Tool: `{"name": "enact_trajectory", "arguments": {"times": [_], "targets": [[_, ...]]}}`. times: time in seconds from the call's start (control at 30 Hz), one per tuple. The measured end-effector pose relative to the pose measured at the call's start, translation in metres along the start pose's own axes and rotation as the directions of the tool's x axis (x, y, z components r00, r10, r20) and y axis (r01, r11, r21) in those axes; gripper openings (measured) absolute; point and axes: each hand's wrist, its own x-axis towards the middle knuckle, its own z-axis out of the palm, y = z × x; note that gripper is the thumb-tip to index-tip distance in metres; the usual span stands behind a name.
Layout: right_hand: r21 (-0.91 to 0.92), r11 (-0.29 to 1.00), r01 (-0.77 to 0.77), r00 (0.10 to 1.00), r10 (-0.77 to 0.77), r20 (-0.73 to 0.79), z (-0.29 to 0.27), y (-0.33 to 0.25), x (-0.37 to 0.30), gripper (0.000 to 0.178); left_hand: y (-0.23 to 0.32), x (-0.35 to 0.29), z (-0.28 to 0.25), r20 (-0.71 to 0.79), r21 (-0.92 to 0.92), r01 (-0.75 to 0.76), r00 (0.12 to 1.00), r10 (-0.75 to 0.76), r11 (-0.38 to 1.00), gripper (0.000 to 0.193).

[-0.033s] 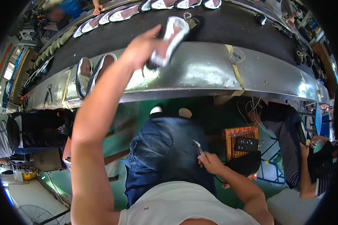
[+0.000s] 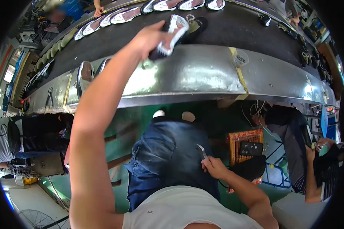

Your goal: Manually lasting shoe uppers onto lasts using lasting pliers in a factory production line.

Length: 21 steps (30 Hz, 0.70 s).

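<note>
My left hand (image 2: 151, 40) reaches up over the bench edge, closed on a shoe upper on a last (image 2: 177, 28), its white-rimmed, brown underside facing up. Just right of it, a dark shoe on a last (image 2: 197, 27) with a metal ring lies on the black belt. My right hand (image 2: 214, 166) rests low near my lap, closed around a metal hand tool with a curved tip (image 2: 201, 149); its handle is hidden in my fingers. Left of my left forearm, a dark shoe (image 2: 85, 74) stands on the metal ledge, another partly hidden behind the arm.
White-edged shoes (image 2: 126, 15) line the far side of the black belt (image 2: 233, 32). A clear cup of small bits (image 2: 240, 57) and pincers (image 2: 49, 95) sit on the metal ledge (image 2: 195, 74). A co-worker's arm (image 2: 312, 171) shows at right, near a cushioned stool (image 2: 237, 147).
My left hand and its shoe have shifted slightly up and left. My left forearm now covers more of the shoes on the ledge. My right hand has not moved.
</note>
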Motion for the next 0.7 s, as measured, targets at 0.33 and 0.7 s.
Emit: {"name": "enact_trajectory", "arguments": {"times": [0.33,0.7], "targets": [[0.149,0.983,-0.103,0.994,0.096,0.057,-0.002,0.008,0.001,0.041,-0.057,0.115,0.012,0.193,0.965,-0.202,0.979,0.068,0.165,0.048],[0.293,0.948,-0.128,0.991,0.114,0.063,0.008,0.018,0.017,0.044,-0.205,-0.407,-0.087,-0.610,0.609,0.130,0.707,0.357,0.783,0.024]]}}
